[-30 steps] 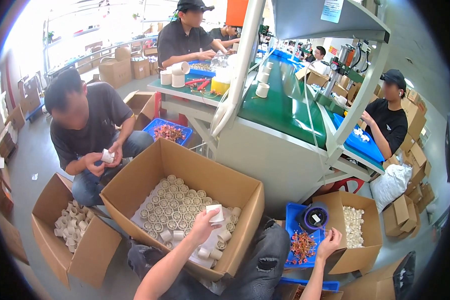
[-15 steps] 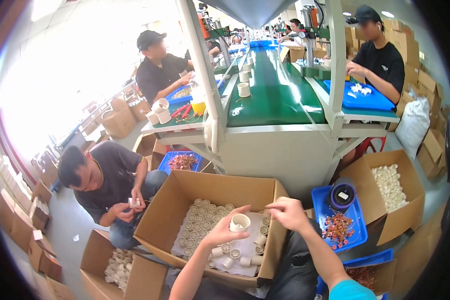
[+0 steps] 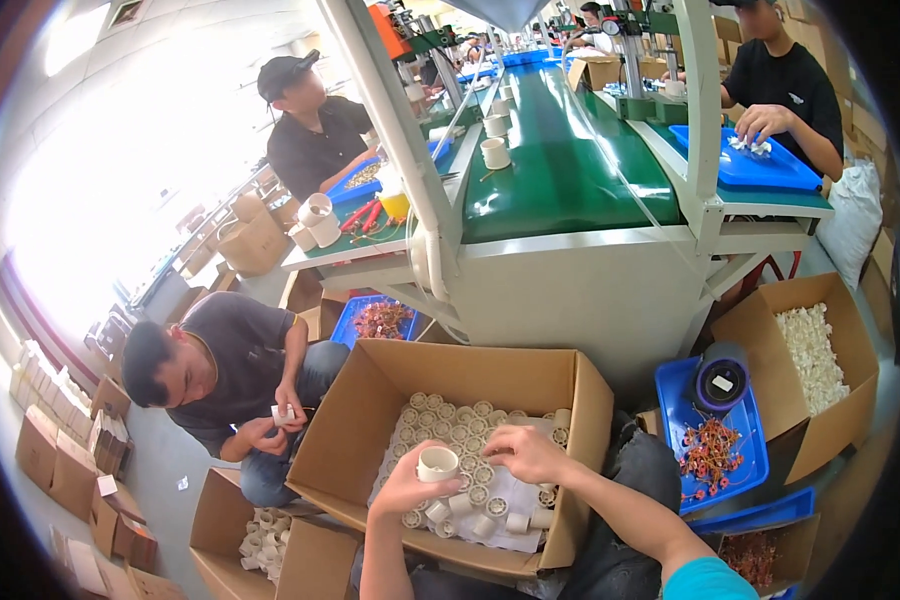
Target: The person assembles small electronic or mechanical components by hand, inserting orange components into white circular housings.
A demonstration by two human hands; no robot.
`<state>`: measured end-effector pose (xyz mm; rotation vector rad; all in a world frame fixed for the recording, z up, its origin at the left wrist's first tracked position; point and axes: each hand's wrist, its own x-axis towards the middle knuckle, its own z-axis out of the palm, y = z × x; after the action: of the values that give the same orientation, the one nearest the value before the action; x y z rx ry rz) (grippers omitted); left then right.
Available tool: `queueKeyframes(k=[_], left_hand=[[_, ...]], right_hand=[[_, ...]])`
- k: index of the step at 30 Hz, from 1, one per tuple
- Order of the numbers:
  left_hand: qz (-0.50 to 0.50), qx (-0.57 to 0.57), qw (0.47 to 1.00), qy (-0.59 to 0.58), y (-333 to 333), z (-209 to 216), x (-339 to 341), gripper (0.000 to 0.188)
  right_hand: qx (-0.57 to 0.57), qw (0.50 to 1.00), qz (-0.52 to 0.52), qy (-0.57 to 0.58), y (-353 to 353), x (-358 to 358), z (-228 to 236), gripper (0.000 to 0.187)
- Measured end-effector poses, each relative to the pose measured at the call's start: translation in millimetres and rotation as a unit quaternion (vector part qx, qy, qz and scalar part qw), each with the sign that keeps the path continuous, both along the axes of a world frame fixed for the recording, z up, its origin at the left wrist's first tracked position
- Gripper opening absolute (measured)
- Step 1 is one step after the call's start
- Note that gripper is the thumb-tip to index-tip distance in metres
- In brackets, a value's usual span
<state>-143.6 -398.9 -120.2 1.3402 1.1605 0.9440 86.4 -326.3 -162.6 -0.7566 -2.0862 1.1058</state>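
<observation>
My left hand [image 3: 406, 490] is wrapped round a white plastic cylindrical cup [image 3: 438, 463], its open end facing up. It is held over a large cardboard box [image 3: 355, 455] in front of me. To the right of the cup, my right hand [image 3: 530, 455] hovers over the same box with its fingertips pinched together. Whatever may be between those fingertips is too small to make out. Below both hands, rows of similar white round parts [image 3: 432, 411] stand on a white sheet in the box, while several others [image 3: 517, 522] lie tipped on their sides nearer me.
A co-worker [image 3: 225, 365] sits at left beside a box of white parts [image 3: 265, 540]. At right are a blue tray [image 3: 760, 465] with red-and-copper wired pieces [image 3: 710, 455], a dark round spool [image 3: 722, 383] and a box of white pieces [image 3: 810, 355]. A green conveyor belt [image 3: 570, 150] runs ahead.
My left hand has shifted left with the cup. My right hand has come left and lower, over the parts in the box. The whole view has tilted slightly.
</observation>
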Motion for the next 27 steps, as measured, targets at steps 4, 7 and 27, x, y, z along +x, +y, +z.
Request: queueKeyframes(k=[4,7,27], left_hand=[[-0.027,-0.031,0.996,-0.08,0.8,2.8,3.2,0.043],[-0.055,-0.019,0.997,-0.044,5.4,-11.3,-0.4,0.045],[0.256,0.367,0.843,0.298,21.7,-27.8,29.1,0.052]], right_hand=[[-0.003,0.996,-0.035,0.076,1.3,-0.1,-3.2,0.017],[-0.089,0.984,-0.05,0.146,6.0,-0.2,-4.0,0.018],[0.196,0.929,-0.178,0.259,-2.8,15.5,26.8,0.02]])
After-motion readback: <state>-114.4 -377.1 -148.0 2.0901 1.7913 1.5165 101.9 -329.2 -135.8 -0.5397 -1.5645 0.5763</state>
